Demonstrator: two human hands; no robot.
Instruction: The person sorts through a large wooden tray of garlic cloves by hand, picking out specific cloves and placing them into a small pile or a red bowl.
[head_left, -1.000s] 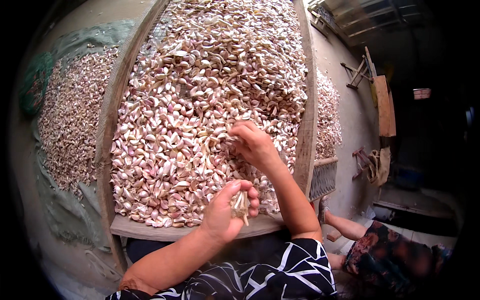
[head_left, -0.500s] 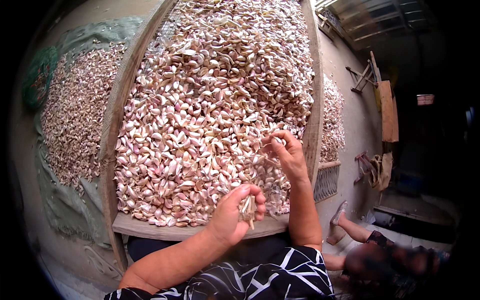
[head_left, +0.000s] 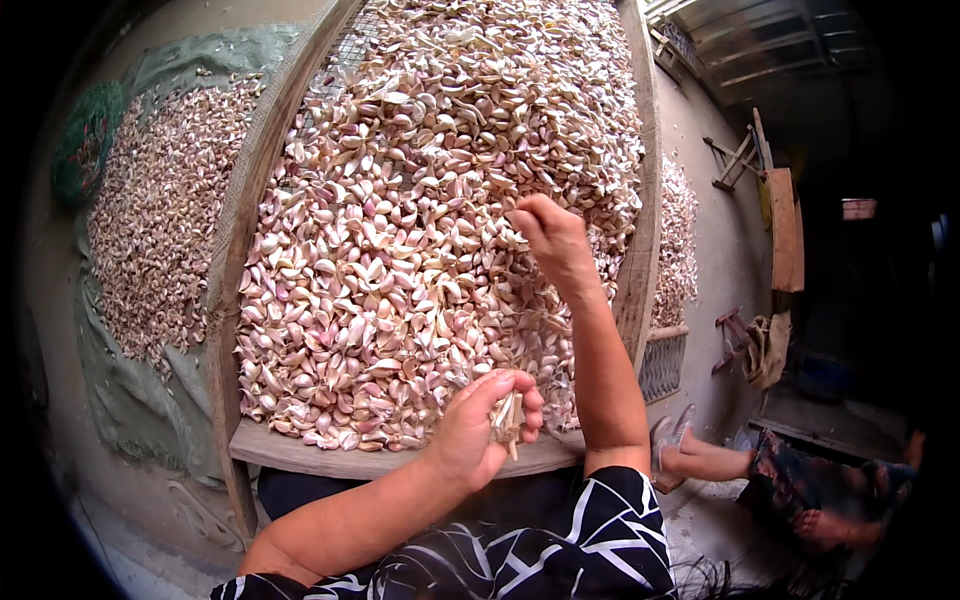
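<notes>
Loose garlic cloves [head_left: 370, 290], white to pinkish purple, cover a wood-framed mesh tray [head_left: 400, 460] before me. Close to the tray's front edge, my left hand [head_left: 470, 430] is curled, palm turned up, around a small bunch of dry garlic stalks and skins [head_left: 510, 418]. Farther out, right of the middle, my right hand [head_left: 552, 240] reaches over the cloves with its fingers bent together in a pinch. Its fingertips are at the cloves; anything between them is hidden.
Left of the tray, more cloves [head_left: 165, 220] lie on a green sheet [head_left: 130, 410] beside a green net [head_left: 88, 150]. Cloves [head_left: 675, 235] also lie beyond the right rail [head_left: 645, 200]. A wooden board [head_left: 785, 230] stands farther right. Another person's legs [head_left: 715, 462] show at lower right.
My right hand has moved farther away over the cloves, and its fingers have closed into a pinch. The left hand keeps the stalks, almost in place. The view has shifted slightly.
</notes>
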